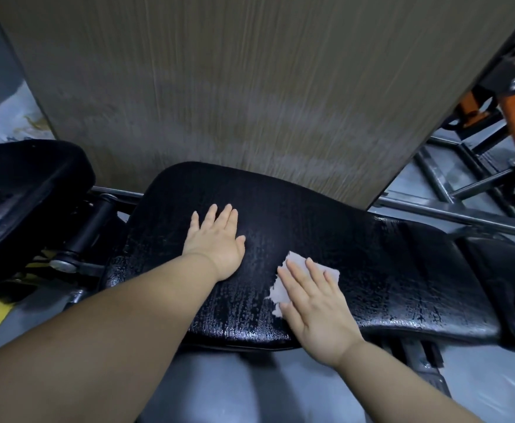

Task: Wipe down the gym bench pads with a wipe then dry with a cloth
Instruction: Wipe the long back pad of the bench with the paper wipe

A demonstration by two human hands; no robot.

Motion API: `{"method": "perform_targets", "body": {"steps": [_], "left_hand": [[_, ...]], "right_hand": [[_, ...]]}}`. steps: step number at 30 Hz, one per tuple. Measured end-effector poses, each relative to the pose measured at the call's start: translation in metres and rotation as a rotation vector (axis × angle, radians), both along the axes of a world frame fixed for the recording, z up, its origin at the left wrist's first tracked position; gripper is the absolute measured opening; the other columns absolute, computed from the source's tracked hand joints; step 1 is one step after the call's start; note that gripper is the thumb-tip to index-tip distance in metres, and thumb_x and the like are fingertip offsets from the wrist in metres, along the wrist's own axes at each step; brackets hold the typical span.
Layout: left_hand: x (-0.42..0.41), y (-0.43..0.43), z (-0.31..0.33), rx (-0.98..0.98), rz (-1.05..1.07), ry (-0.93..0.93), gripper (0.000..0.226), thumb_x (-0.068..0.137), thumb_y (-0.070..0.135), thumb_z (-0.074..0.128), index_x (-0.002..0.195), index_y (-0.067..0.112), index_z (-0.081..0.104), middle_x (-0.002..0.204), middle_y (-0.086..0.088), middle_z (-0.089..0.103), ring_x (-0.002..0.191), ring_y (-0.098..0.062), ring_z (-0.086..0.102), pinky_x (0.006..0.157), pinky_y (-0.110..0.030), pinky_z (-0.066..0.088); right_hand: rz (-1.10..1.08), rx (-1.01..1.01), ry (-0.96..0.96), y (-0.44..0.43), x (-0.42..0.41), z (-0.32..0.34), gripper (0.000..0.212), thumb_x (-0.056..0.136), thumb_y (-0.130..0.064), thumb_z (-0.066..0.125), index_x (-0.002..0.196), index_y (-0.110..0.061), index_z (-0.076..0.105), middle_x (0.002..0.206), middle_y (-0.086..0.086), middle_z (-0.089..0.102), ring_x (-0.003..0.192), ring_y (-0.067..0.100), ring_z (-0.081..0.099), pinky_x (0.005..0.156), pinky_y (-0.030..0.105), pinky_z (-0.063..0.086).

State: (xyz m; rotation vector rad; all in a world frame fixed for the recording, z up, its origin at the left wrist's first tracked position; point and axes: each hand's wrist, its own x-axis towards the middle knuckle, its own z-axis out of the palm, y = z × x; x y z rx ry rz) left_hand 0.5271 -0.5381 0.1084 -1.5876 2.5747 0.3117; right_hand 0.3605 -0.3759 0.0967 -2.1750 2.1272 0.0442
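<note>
A single wide-angle view from the person's head looks forward and steeply down, close over the black bench pad [326, 227], which fills the middle of the frame and runs from near left to far right. Both forearms enter from the near edge, the left hand [216, 242] and right hand [314, 303] lying flat on the pad within arm's reach. A wood-grain panel [250, 87] closes off the far side, another black pad [21, 190] sits at the left, and the lens bends the metal frame [451, 178] at the far right.
</note>
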Motion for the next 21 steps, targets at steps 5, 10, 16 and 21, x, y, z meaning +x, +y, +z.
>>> {"method": "perform_targets", "body": {"steps": [5, 10, 16, 21], "left_hand": [[-0.027, 0.020, -0.001, -0.003, -0.169, 0.045, 0.065, 0.102, 0.050, 0.014, 0.155, 0.017, -0.005, 0.163, 0.004, -0.012, 0.149, -0.016, -0.014, 0.121, -0.043, -0.007], [-0.031, 0.021, -0.005, -0.033, -0.183, 0.063, 0.065, 0.102, 0.050, 0.014, 0.155, 0.017, -0.004, 0.163, 0.005, -0.011, 0.149, -0.016, -0.014, 0.121, -0.042, -0.007], [-0.049, 0.004, -0.005, -0.030, -0.216, 0.071, 0.063, 0.103, 0.049, 0.013, 0.156, 0.019, -0.004, 0.163, 0.007, -0.010, 0.149, -0.013, -0.013, 0.121, -0.041, -0.008], [-0.057, -0.003, -0.011, -0.055, -0.215, 0.078, 0.063, 0.102, 0.049, 0.011, 0.156, 0.021, -0.004, 0.162, 0.009, -0.011, 0.148, -0.012, -0.014, 0.121, -0.042, -0.008]], "right_hand": [[-0.100, 0.021, -0.015, -0.043, -0.012, 0.007, 0.075, 0.084, -0.059, -0.005, 0.153, -0.032, 0.006, 0.160, -0.012, -0.001, 0.147, 0.019, -0.009, 0.116, 0.035, -0.010], [-0.189, 0.056, -0.011, -0.085, -0.033, 0.010, 0.056, 0.101, -0.047, 0.016, 0.153, -0.032, 0.002, 0.160, -0.011, -0.006, 0.147, 0.017, -0.013, 0.119, 0.039, -0.007], [-0.252, 0.035, -0.006, -0.137, -0.062, 0.007, 0.056, 0.101, -0.046, 0.016, 0.153, -0.029, 0.004, 0.161, -0.009, -0.004, 0.147, 0.019, -0.009, 0.119, 0.041, -0.001], [-0.299, 0.024, -0.001, -0.165, -0.077, 0.005, 0.055, 0.101, -0.046, 0.016, 0.153, -0.029, 0.006, 0.161, -0.010, -0.004, 0.148, 0.020, -0.007, 0.119, 0.040, 0.000]]}}
